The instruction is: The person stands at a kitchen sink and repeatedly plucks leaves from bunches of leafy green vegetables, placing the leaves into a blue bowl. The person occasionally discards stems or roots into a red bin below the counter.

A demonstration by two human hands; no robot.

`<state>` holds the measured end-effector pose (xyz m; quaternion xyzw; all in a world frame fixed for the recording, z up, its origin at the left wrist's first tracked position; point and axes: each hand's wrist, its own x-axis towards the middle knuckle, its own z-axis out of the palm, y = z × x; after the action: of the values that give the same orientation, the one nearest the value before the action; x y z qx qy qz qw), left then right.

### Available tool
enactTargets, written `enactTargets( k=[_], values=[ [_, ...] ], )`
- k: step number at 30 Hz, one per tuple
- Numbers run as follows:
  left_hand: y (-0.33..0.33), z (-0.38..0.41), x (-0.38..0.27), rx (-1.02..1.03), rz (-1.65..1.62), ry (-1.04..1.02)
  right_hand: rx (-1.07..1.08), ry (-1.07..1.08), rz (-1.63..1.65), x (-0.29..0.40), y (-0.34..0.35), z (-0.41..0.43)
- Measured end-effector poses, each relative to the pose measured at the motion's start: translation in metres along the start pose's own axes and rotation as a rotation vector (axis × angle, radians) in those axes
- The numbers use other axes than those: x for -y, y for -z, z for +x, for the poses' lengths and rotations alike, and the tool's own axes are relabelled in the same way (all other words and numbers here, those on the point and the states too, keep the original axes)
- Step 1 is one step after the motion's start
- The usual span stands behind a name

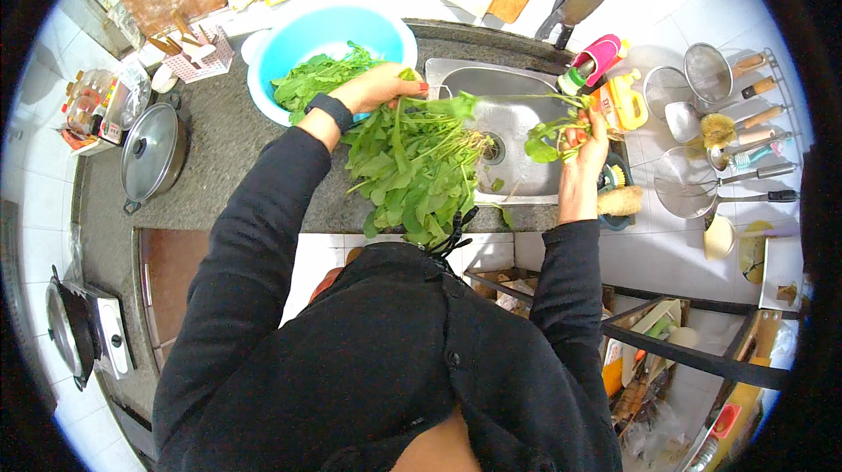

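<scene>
My left hand (378,90), with a dark band on its wrist, pinches the stems of a leafy green (450,105) by the near rim of a light-blue plastic basin (402,44). Loose leafy greens (322,77) lie in that basin. Above the right side of the stainless-steel sink (526,172), my right hand (587,140) grips a few leaves and thin stems (544,143). Between the hands, a large heap of leafy greens (414,169) rests on the stone counter, its root ends reaching over the sink's left edge near the drain (493,148).
A lidded pan (152,151) and a pink utensil basket (204,61) stand on the left. Behind the sink are cleavers (579,5); a yellow-handled bottle (628,100) stands at its right. Strainers (687,182) hang on the right wall, above a black-framed rack (691,347).
</scene>
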<state>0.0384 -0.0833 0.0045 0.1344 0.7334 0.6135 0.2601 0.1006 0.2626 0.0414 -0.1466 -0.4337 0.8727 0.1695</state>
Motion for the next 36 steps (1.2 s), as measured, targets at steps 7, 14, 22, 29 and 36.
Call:
enactTargets(
  k=[7,14,22,29,36],
  values=[
    [0.016,-0.005,0.019,-0.16,-0.287,-0.084,-0.03,-0.02,0.089,0.032,0.029,0.002],
    [-0.006,-0.002,0.005,-0.076,-0.104,-0.189,0.081,-0.057,0.081,0.024,0.026,-0.008],
    [-0.066,0.008,-0.021,0.182,0.203,-0.251,0.367,-0.191,-0.134,0.012,-0.023,-0.024],
    [-0.082,0.018,-0.005,0.245,0.317,-0.414,0.405,-0.22,-0.156,-0.005,-0.054,-0.036],
    [-0.099,0.015,-0.004,0.162,0.352,-0.441,0.315,-0.2,-0.116,-0.016,-0.055,-0.045]
  ],
)
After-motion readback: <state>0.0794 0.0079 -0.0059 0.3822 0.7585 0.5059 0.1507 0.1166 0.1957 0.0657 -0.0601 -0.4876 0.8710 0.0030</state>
